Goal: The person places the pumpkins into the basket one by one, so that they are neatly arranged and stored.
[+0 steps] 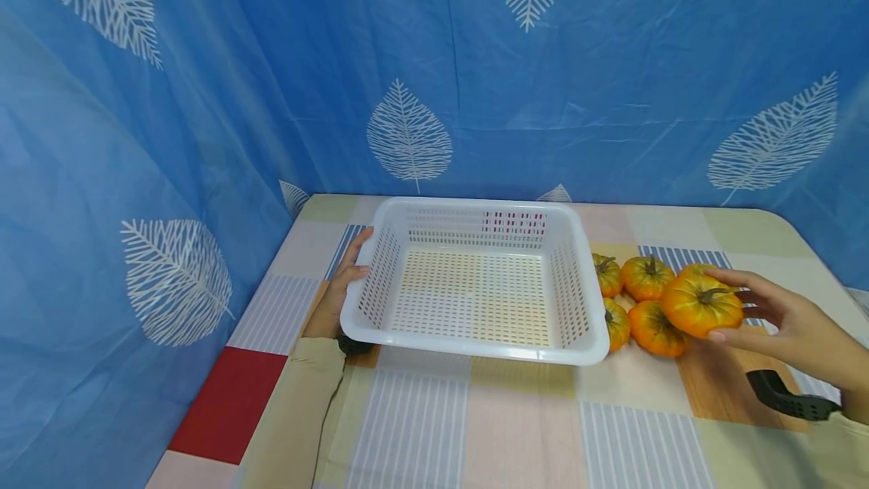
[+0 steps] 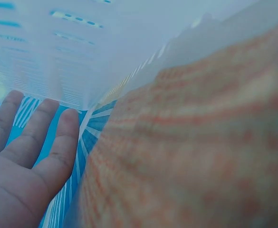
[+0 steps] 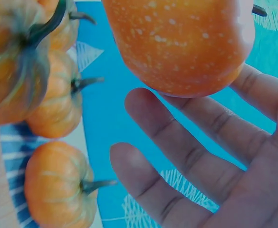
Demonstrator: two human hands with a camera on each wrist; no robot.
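A white plastic basket (image 1: 475, 356) with slotted walls stands on the table, nothing inside it. My left hand (image 1: 337, 296) is at its left side, fingertips right at the wall and rim; the left wrist view has three fairly straight fingers (image 2: 58, 142) by the slotted wall. Thumb and fingers of my right hand (image 1: 781, 319) hold a small orange pumpkin (image 1: 702, 306) above other pumpkins. In the right wrist view the held pumpkin (image 3: 181, 42) is between finger and thumb, while two fingers (image 3: 148, 111) extend free of it.
Several small orange pumpkins (image 1: 648, 278) with stems are grouped against the basket's right side. A patchwork tablecloth (image 1: 421, 421) covers the table. Blue curtains (image 1: 516, 112) with white leaf prints hang behind and to the left of it.
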